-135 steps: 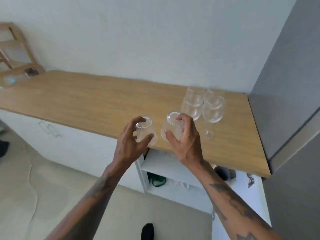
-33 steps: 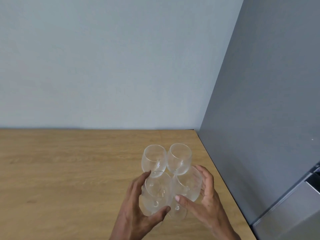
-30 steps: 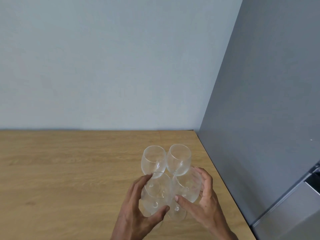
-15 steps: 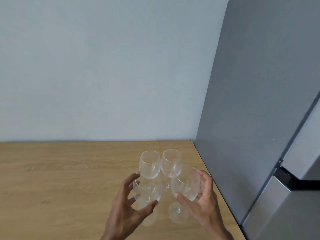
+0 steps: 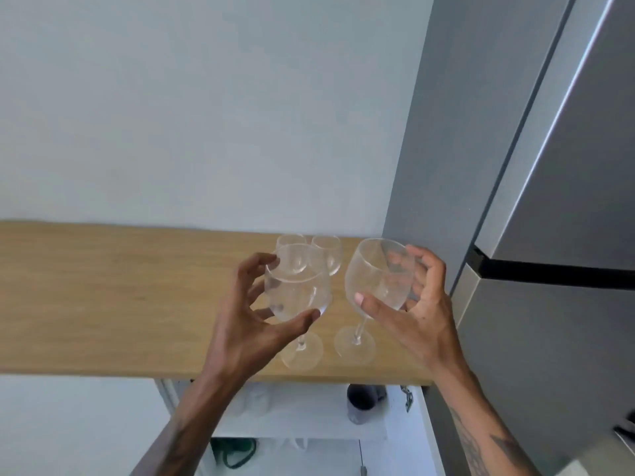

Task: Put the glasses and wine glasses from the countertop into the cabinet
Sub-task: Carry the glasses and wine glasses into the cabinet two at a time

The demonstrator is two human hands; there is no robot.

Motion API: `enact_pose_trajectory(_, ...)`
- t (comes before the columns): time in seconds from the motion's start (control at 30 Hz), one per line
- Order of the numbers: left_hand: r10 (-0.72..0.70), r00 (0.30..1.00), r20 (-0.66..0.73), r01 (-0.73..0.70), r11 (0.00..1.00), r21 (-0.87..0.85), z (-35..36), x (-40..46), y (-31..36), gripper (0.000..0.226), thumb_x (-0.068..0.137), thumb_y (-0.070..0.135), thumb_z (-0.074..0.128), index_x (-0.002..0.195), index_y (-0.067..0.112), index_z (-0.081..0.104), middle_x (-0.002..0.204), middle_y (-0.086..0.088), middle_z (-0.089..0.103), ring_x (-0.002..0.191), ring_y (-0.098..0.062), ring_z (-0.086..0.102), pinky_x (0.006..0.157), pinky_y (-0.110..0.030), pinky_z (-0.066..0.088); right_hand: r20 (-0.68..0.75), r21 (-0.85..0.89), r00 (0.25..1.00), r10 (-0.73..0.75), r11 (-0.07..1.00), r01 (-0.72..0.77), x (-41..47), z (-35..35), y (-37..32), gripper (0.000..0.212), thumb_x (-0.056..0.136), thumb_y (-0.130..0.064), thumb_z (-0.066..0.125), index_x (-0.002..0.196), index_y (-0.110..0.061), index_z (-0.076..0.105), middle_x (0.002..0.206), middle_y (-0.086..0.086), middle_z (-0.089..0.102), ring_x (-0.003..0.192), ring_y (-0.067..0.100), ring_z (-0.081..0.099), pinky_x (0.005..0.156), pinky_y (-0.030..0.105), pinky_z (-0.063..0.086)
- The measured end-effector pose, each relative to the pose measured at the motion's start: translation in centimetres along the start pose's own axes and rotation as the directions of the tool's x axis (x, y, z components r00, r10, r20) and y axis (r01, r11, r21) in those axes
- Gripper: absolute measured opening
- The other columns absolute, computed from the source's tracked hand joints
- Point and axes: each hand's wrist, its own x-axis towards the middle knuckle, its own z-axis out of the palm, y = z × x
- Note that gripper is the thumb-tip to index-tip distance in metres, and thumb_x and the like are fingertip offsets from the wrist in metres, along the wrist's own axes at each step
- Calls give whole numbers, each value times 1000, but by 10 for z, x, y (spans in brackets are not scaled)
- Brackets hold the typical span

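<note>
My left hand point(image 5: 245, 324) grips the bowl of a clear wine glass point(image 5: 297, 293), lifted above the wooden countertop point(image 5: 103, 297). My right hand point(image 5: 417, 310) holds the bowl of a second wine glass point(image 5: 378, 274), tilted left, its foot hanging over the counter's front edge. Two more wine glasses point(image 5: 326, 257) stand upright farther back on the countertop by the wall, partly hidden behind the held one. Below the front edge the open cabinet point(image 5: 309, 420) shows a white shelf.
A tall grey fridge point(image 5: 549, 235) stands directly right of the counter, close to my right hand. A dark object point(image 5: 360, 396) sits inside the cabinet, a green item point(image 5: 237, 453) lies lower down, and a metal chain point(image 5: 407, 395) hangs at its right side.
Both hands have lifted their wine glasses off the counter and drawn them toward the front edge and apart. The view has pulled back, and the open cabinet below is now visible.
</note>
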Motion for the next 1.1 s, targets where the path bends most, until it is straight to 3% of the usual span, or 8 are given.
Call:
enact_pose_trajectory(0.13,-53,999,8,52,998,39,0,-51,2,91,56,38,98,129,45,44,139,17,54,119,-16,63,76,-30,63,26,40,999,36,999,-37,-46,-9,4,86,59,-46,88,126,-48,35,133,-18,57,123,17,58,95,50,53)
enact_pose_trajectory(0.3,-92,996,-10,92,991,99,2,-116,-29,90,61,32,98,132,42,43,144,9,54,124,-17,62,81,-20,60,20,67,997,80,994,-81,-110,0,35,88,62,-32,91,127,-43,34,136,-15,55,117,9,62,89,40,55)
enact_pose_trajectory(0.5,-137,990,-6,137,978,160,15,-191,-104,96,61,26,99,135,39,39,147,1,52,127,-29,60,83,-45,63,69,44,990,123,991,-126,-185,33,120,96,60,-18,95,130,-35,31,144,0,48,123,26,58,81,40,59)
enact_pose_trajectory(0.7,-191,982,-10,190,966,176,37,-239,-227,90,61,24,98,129,31,40,149,-1,50,127,-30,60,83,-53,62,96,-33,971,220,976,-218,-231,83,242,98,59,-17,95,132,-24,30,145,1,46,120,25,59,80,40,61)
enact_pose_trajectory(0.87,-246,968,-45,251,953,169,56,-230,-329,87,65,21,97,127,30,37,144,1,48,125,-26,59,82,-45,63,60,-85,969,239,969,-233,-220,127,338,93,63,-21,94,130,-8,31,139,-4,49,117,19,62,78,40,61)
enact_pose_trajectory(0.97,-181,983,-30,184,965,189,66,-202,-377,84,68,23,95,128,12,37,139,-10,46,124,-29,58,81,-36,64,20,-104,983,184,978,-181,-188,147,379,89,64,-20,92,126,1,32,134,6,53,119,20,60,86,41,58)
enact_pose_trajectory(1.03,-116,992,-46,124,964,234,73,-179,-402,85,69,22,93,127,-3,38,131,-12,47,122,-30,55,84,-38,62,-21,-114,988,153,981,-154,-162,162,399,86,65,-22,91,124,2,33,129,12,55,117,21,60,89,41,56)
enact_pose_trajectory(1.1,-46,997,-61,61,957,285,80,-156,-425,78,68,23,92,121,-3,41,121,-14,49,118,-31,54,85,-43,59,-67,-118,989,135,983,-142,-135,177,414,82,64,-24,90,119,1,34,125,15,56,114,23,60,89,38,55)
